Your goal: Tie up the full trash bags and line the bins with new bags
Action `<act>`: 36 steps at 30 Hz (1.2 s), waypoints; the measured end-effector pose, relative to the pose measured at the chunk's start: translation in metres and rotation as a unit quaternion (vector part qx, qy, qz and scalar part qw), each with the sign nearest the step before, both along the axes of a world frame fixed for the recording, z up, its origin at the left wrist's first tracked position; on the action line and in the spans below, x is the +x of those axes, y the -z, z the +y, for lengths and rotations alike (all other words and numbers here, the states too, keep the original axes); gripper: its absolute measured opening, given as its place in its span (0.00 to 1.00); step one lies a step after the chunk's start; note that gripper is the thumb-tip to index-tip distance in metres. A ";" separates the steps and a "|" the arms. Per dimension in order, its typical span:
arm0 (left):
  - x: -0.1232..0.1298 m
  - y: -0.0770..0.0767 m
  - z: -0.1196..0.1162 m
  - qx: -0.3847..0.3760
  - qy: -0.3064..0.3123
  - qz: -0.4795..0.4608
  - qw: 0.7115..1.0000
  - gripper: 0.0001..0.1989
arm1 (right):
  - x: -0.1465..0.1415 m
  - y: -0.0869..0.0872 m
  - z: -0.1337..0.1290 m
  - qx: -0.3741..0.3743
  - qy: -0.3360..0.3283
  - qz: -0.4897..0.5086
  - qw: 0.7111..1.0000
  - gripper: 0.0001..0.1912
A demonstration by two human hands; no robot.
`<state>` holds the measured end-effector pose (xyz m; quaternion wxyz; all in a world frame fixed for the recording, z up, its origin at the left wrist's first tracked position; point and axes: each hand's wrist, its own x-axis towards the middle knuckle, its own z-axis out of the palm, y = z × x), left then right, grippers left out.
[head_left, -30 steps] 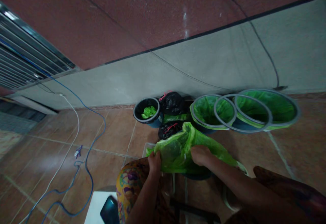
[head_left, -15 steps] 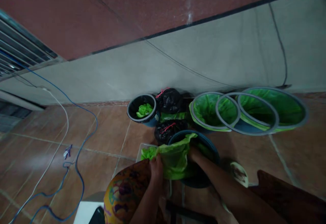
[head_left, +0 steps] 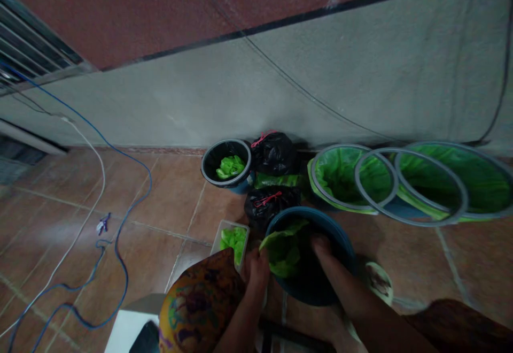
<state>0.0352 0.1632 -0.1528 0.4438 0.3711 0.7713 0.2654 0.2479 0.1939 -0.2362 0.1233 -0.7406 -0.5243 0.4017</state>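
A thin green plastic bag [head_left: 285,251] hangs over the left side of a dark blue bin [head_left: 349,235], partly down inside it. My left hand [head_left: 256,267] is closed on the bag's edge, just outside the bin's rim. My right hand [head_left: 321,247] reaches down into the bin, beside the bag; its fingers are in shadow and I cannot make out whether they grip anything. Close to my left hand lies a clear plastic tub [head_left: 219,235] holding bunched green plastic [head_left: 234,242].
Black knotted bags [head_left: 274,152] with red ties lie by the wall. A small black-lined bin [head_left: 205,168] holds green plastic. Green-lined bins [head_left: 332,174] stand at right, with a loose grey ring [head_left: 465,203] across them. A blue hose [head_left: 127,267] and a white cable [head_left: 103,182] cross the floor.
The green bag, stretched wide between my hands before, now sits lower and more gathered at the bin's left side. My right hand has moved right, away from the bag's upper edge.
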 end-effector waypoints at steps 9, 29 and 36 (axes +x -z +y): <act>0.005 -0.014 0.002 0.017 0.027 0.086 0.996 0.10 | -0.029 -0.049 0.016 0.099 -0.223 -0.070 0.967 0.14; 0.041 -0.055 0.037 0.099 0.293 0.163 0.937 0.15 | 0.016 -0.115 0.039 0.084 -0.129 0.083 0.985 0.12; 0.030 -0.028 0.063 0.075 0.142 0.026 0.987 0.17 | 0.047 -0.099 0.018 0.032 -0.133 0.036 0.990 0.19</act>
